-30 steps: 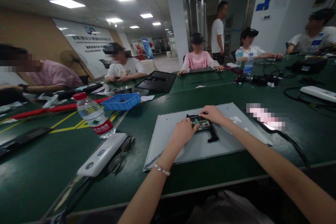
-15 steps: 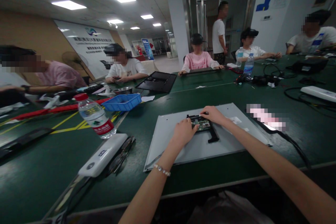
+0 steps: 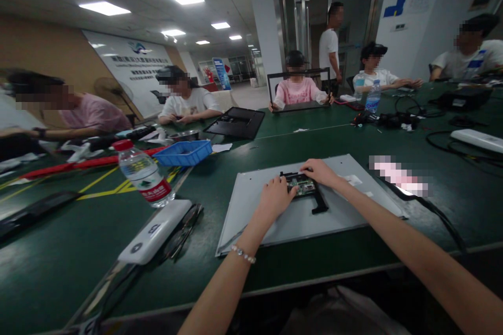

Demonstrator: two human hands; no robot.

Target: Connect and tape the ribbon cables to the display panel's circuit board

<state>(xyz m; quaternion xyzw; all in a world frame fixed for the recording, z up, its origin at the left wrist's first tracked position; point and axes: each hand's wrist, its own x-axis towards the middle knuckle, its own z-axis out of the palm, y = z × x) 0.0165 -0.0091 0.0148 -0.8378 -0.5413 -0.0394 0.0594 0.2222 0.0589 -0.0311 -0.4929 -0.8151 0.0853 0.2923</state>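
Observation:
A flat grey panel (image 3: 251, 204) lies on the green table in front of me. On it rests a black bracket (image 3: 320, 203) with a green circuit board (image 3: 302, 186) set in it. My left hand (image 3: 276, 194) is closed at the left side of the bracket, its thumb at the board's edge. My right hand (image 3: 319, 171) pinches the bracket's upper right edge with fingers pressed together. The fingers hide parts of the bracket's left side and top.
Left of the panel are a water bottle (image 3: 145, 175), a white power bank (image 3: 155, 233), glasses (image 3: 183, 233) and a blue tray (image 3: 184, 153). A phone (image 3: 398, 175) with a cable lies right. Several people sit around the table (image 3: 314, 141).
Across the table, a person in pink has raised a dark rectangular frame from lying low to upright. My hands and the bracket look almost unmoved.

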